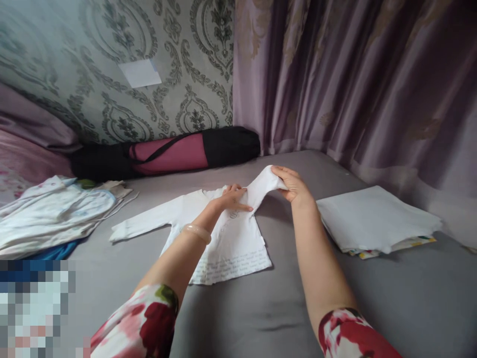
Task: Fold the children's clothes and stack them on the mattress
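Observation:
A small white long-sleeved shirt (223,243) lies spread on the grey bed sheet (231,323), with faint lettering near its hem. My right hand (292,184) pinches the cuff of the sleeve on the right and holds it raised off the sheet. Flat on the upper chest of the shirt, near that sleeve's shoulder, rests my left hand (234,200) with its fingers spread. The other sleeve stretches out to the left on the sheet. Part of the shirt's left side is hidden behind my left forearm.
On the right lies a folded white cloth stack (376,219) with a patterned edge. A loose pile of clothes (55,214) covers the left side. Along the wall stretches a long black and maroon bag (171,154). Purple curtains (335,74) hang at the back right.

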The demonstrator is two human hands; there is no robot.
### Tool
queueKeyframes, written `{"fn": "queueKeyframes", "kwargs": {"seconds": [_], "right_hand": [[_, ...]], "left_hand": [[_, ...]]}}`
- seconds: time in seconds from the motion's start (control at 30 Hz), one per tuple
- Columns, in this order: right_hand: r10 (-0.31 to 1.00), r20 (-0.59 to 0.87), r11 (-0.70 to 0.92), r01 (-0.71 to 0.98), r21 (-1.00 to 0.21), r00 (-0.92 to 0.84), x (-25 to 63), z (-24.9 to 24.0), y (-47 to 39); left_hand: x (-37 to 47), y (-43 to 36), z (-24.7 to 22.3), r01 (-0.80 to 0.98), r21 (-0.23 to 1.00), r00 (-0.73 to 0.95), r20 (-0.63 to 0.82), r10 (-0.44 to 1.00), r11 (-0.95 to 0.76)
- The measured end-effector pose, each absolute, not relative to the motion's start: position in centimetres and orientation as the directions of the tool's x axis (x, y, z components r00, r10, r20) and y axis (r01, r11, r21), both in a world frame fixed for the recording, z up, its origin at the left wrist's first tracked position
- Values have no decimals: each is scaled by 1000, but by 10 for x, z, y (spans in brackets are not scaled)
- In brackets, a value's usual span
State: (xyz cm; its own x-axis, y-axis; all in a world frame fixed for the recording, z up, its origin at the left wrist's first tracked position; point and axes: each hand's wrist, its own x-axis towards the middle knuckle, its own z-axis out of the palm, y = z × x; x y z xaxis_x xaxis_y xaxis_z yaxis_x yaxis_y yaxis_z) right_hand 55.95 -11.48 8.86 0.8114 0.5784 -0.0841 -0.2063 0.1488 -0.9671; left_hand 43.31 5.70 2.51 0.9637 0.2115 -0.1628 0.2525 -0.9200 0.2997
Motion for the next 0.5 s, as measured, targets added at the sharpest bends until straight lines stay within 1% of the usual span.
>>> {"fn": "queueKeyframes", "kwargs": {"seconds": [0.07, 0.13, 0.23, 0.37, 0.43, 0.5], "right_hand": [[619, -136, 186, -313, -931, 773, 549, 90, -105], [662, -157, 211, -383, -899, 733, 539, 91, -96], [707, -167, 216, -434, -875, 687, 529, 90, -87], [718, -184, 201, -454, -868, 671, 525, 88, -83], [710, -187, 204, -454, -867, 678, 524, 88, -82], [704, -187, 211, -453, -866, 686, 522, 88, -81]], "left_hand": [[438, 58, 30, 255, 295, 960, -188, 205, -921], [443, 59, 35, 250, 290, 959, -209, 194, -924], [450, 61, 39, 245, 281, 952, -253, 175, -928], [453, 61, 43, 263, 286, 943, -279, 183, -921], [447, 62, 44, 261, 331, 952, -241, 186, -907], [435, 64, 44, 262, 440, 964, -161, 211, -859]]}}
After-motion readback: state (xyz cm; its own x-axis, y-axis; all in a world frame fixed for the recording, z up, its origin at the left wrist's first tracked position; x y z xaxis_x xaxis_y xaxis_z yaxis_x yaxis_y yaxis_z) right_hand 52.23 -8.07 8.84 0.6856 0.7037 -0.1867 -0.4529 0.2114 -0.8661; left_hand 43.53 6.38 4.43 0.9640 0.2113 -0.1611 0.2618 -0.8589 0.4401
